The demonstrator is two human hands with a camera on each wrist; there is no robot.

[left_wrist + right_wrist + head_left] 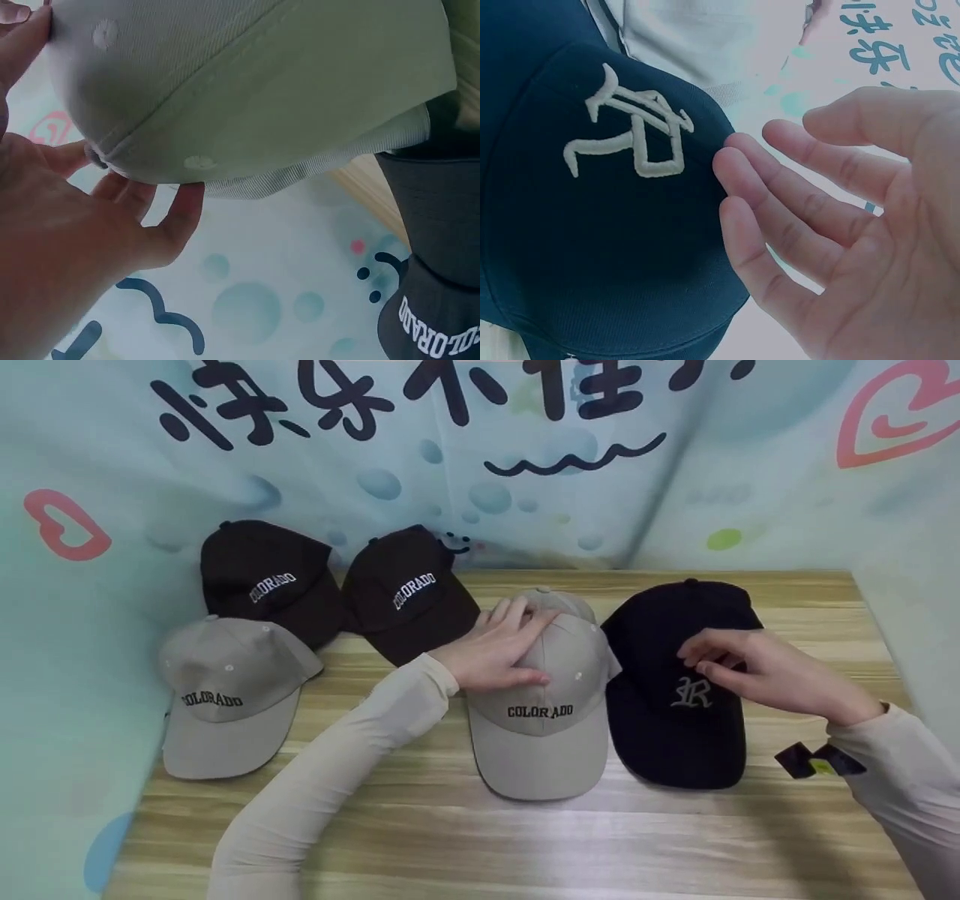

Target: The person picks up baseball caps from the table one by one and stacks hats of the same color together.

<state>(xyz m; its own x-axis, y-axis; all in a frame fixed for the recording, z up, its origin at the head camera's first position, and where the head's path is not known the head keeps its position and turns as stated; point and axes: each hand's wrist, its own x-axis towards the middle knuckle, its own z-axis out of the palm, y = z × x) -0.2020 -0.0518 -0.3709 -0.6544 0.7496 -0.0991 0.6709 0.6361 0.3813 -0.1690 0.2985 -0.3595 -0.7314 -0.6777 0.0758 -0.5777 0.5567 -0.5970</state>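
Observation:
Near the middle of the table, a light grey cap [541, 675] with COLORADO across its front lies brim toward me, over a second grey cap [562, 598] that shows behind. My left hand [502, 649] holds its crown, thumb on the front and fingers bent over the top. In the left wrist view, fingertips meet the grey cloth [225, 97] by its eyelets and top button. To the right sits a dark navy cap [652, 735] with a light letter R. Above its crown is my right hand [780, 671], fingers loosely bent and holding nothing; whether they touch it, I cannot tell.
Two black COLORADO caps [262, 562] [405, 585] stand at the back left, in contact with each other. Another grey COLORADO cap [225, 690] lies in front of them. A printed cloth [450, 495] hangs behind the wooden table [480, 847].

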